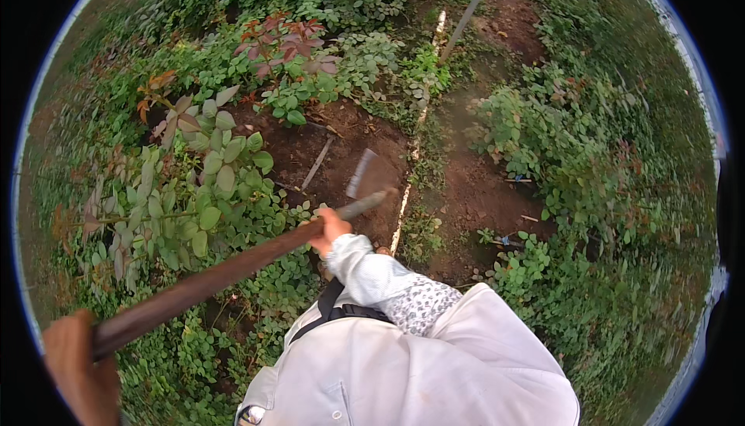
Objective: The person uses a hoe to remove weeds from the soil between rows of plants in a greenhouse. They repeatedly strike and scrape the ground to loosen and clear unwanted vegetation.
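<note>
A hoe with a long brown wooden handle (215, 286) slants from the lower left up to the middle of the view. Its metal blade (369, 176), blurred, is over the bare brown soil (314, 141) among the bushes; I cannot tell whether it touches the ground. My right hand (333, 233), in a pale sleeve with a patterned part, grips the handle not far below the blade. Close to the handle's rear end is my left hand (84, 362), wrapped around it at the left rim of the view and blurred.
Leafy rose-like bushes (221, 158) crowd the left, and more foliage (605, 193) lines the right. A whitish pipe or pole (423, 114) lies along the ground beside the dug soil. At the top, a thin grey post (471, 10) stands tilted. A stick (317, 164) lies left of the blade.
</note>
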Demonstrator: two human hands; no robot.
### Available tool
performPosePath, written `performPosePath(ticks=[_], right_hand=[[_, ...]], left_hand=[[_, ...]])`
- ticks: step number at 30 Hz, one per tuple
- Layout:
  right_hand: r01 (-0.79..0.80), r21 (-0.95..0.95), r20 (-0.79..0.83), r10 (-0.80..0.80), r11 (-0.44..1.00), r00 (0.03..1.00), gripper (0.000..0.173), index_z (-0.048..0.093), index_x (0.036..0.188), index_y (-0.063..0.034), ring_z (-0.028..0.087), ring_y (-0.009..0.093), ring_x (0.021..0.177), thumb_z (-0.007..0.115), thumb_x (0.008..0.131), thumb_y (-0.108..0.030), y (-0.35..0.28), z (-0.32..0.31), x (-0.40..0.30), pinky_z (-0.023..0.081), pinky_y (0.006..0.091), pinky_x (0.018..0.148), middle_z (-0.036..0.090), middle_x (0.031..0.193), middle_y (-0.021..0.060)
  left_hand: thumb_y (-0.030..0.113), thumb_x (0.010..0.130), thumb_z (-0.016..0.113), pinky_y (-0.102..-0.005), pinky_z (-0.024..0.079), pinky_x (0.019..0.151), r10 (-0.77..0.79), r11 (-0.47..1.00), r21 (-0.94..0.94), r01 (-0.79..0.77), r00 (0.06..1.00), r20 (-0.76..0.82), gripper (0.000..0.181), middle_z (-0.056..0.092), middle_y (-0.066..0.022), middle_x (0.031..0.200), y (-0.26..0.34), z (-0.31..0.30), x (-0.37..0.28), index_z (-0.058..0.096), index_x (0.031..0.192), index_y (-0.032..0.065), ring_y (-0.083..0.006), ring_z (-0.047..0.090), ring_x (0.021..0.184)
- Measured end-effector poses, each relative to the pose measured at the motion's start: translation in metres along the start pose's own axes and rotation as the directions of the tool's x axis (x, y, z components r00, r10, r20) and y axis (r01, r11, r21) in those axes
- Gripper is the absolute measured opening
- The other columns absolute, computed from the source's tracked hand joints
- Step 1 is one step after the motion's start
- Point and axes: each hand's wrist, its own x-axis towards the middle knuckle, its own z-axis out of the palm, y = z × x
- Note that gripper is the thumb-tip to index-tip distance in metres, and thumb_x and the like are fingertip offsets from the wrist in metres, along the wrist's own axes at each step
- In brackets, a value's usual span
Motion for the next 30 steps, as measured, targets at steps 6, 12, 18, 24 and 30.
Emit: performPosePath(ticks=[6,12,18,24,30], right_hand=[[0.197,-0.14,-0.452,-0.239,0.97,0.86,0.018,0.046,0.097,-0.0005,0.058,0.028,0.065,0.056,0.086,-0.009,-0.056,-0.184,0.025,0.054,0.0479,0.058,0.053,0.075,0.014],[0.364,0.056,-0.634,-0.248,0.93,0.732,0.013,0.047,0.093,-0.0005,0.054,0.025,0.061,0.055,0.085,-0.006,-0.042,-0.231,-0.005,0.054,0.0414,0.06,0.05,0.071,0.0115],[0.334,0.097,-0.578,-0.22,0.938,0.786,0.015,0.045,0.096,0.0005,0.055,0.025,0.064,0.054,0.084,-0.004,-0.024,-0.211,-0.013,0.055,0.0397,0.061,0.05,0.072,0.0113],[0.208,0.083,-0.466,-0.147,0.975,0.873,0.019,0.043,0.098,0.0027,0.059,0.028,0.062,0.056,0.085,-0.003,-0.039,-0.181,0.038,0.059,0.0384,0.059,0.054,0.078,0.013],[0.082,-0.194,-0.406,-0.156,0.978,0.9,0.017,0.047,0.091,0.0027,0.061,0.025,0.056,0.059,0.084,-0.007,-0.084,-0.134,0.115,0.056,0.0407,0.053,0.057,0.073,0.0122]], left_hand=[[0.014,0.061,0.079,-0.0429,0.048,0.066,0.363,0.724,-0.69,-0.022,0.862,0.354,0.043,0.063,-0.0146,0.076,0.075,0.146,-0.006,0.061,0.098,0.0062,-0.0349,0.062,0.069],[0.016,0.065,0.077,-0.0421,0.047,0.064,0.524,0.587,-0.79,-0.178,0.827,0.202,0.037,0.061,-0.0136,0.074,0.099,0.207,0.001,0.062,0.097,0.0056,-0.0337,0.06,0.068],[0.018,0.065,0.077,-0.0419,0.046,0.066,0.545,0.623,-0.746,-0.235,0.814,0.199,0.039,0.061,-0.0116,0.075,0.094,0.209,0.011,0.062,0.099,0.007,-0.0316,0.06,0.07],[0.018,0.064,0.077,-0.042,0.048,0.067,0.431,0.696,-0.711,-0.104,0.852,0.297,0.041,0.063,-0.0135,0.081,0.087,0.219,0.009,0.062,0.1,0.0069,-0.033,0.061,0.073],[0.015,0.063,0.076,-0.043,0.05,0.062,0.246,0.818,-0.552,0.165,0.767,0.593,0.039,0.063,-0.0144,0.079,0.104,0.233,-0.017,0.062,0.099,0.0092,-0.0347,0.062,0.069]])
